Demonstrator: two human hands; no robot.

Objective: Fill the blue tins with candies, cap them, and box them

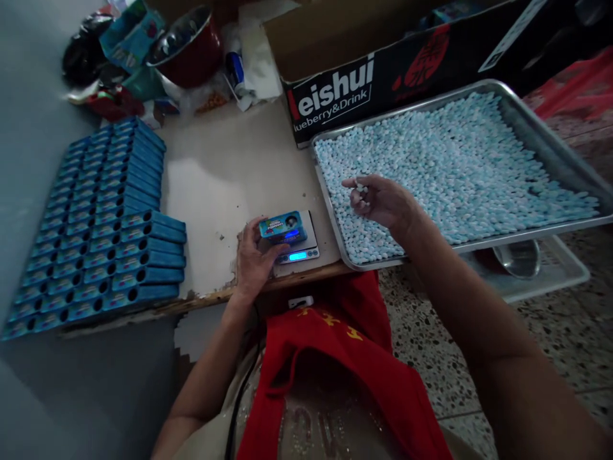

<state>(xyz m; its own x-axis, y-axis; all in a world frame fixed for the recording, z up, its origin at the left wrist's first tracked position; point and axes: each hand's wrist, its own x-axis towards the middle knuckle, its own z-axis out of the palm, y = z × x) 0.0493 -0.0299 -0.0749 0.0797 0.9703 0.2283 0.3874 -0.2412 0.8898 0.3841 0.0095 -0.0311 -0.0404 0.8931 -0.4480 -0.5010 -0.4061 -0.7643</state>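
Fingers of the left hand [253,255] steady a small blue tin [282,227] on the digital scale [301,248] at the worktop's front edge; the right hand [378,201] cups pale blue candies [361,190] over the metal tray [550,144].

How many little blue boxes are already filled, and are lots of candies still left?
Many look done: rows of closed blue boxes are stacked on the table's left. In hand: the left hand steadies one box on the lit scale, and the right hand holds a few candies. Left: the tray still holds plenty.
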